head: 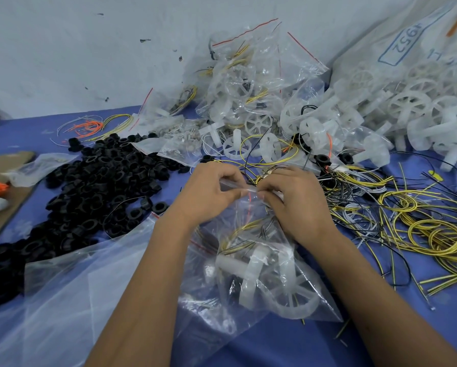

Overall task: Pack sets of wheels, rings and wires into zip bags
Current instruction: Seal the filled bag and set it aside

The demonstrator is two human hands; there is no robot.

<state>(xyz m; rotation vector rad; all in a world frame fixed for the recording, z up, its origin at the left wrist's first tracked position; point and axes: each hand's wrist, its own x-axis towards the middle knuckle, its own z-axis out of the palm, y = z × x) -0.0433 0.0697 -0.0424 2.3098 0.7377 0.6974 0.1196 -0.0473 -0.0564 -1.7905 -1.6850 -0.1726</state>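
1. While both hands work at the mouth of a clear zip bag (251,263), the left hand (209,189) and right hand (293,200) each pinch the bag's top strip, a narrow grip of fingertips and thumb closed on the plastic; it looks like the seal is being pressed shut.
2. Holding the strip from both ends keeps it taut and level, so the two tracks can meet, which is probably why the hands sit close together, nearly touching.
3. The bag hangs from that grip toward the person and rests on the blue desk (381,335). Inside, well below the fingers, lie a white spoked wheel (275,284) and coiled yellow wire (238,234); whether a ring is in there cannot be told for sure.
4. Supplies lie within reach: black rings (95,186) heaped to the left, loose wires (420,223) to the right, white wheels (407,109) piled at the back right, and filled bags (246,78) stacked against the wall.
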